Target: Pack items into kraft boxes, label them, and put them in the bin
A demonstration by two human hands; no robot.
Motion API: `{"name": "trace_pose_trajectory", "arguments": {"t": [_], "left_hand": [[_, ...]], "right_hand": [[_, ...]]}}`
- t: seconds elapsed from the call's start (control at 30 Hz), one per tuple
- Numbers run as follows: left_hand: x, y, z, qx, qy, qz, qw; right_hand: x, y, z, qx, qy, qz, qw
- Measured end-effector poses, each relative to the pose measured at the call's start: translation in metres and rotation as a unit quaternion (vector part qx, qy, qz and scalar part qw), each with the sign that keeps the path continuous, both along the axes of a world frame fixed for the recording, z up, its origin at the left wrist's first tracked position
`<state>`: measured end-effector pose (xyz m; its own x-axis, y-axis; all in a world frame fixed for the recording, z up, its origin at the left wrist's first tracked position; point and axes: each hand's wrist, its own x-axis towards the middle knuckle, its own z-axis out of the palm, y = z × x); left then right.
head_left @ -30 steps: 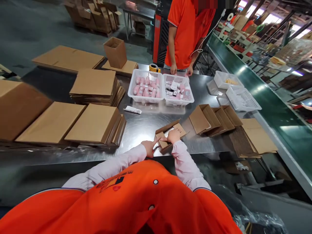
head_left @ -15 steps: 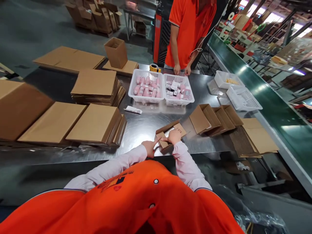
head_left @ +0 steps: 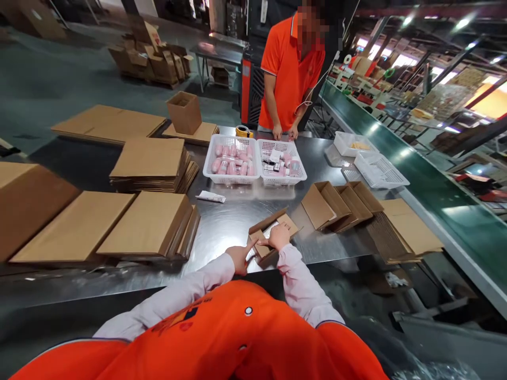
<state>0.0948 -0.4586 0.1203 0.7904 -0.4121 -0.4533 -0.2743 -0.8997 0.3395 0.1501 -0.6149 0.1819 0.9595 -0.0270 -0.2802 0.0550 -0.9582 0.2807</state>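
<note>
A small cardboard box (head_left: 269, 259) lies on the steel table in front of me, its end flaps folded inward and a long side flap standing up at the far side. Between the flaps shows something whitish that I cannot make out. My left hand (head_left: 238, 258) is at the box's left end, forefinger stretched onto the left flap and thumb apart from it. My right hand (head_left: 279, 236) lies over the right flap, fingers spread, its thumb reaching left towards my left fingertip. Neither hand is wrapped round anything.
White baskets of pink bottles (head_left: 232, 177) and of small boxes and bottles (head_left: 282, 179) stand beyond. A white packet (head_left: 210, 197) lies nearer. Flat cardboard stacks (head_left: 144, 221) fill the left; open boxes (head_left: 327, 206) stand right. A co-worker (head_left: 287, 79) stands opposite, beside a green conveyor (head_left: 428, 174).
My view has tilted up, so the table sits lower in the picture. Both hands keep nearly the same place on the box, and its flaps look much the same.
</note>
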Motion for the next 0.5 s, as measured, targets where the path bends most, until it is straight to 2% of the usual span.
{"name": "trace_pose_trajectory", "arguments": {"t": [0.3,0.5], "left_hand": [[0.0010,0.0045,0.0034,-0.012,-0.006,-0.009,1.000],[0.0018,0.0045,-0.0001,-0.017,-0.011,-0.010,1.000]], "right_hand": [[0.0026,0.0004,-0.0027,-0.016,0.010,0.000,1.000],[0.0020,0.0016,-0.0009,-0.018,-0.004,-0.002,1.000]]}}
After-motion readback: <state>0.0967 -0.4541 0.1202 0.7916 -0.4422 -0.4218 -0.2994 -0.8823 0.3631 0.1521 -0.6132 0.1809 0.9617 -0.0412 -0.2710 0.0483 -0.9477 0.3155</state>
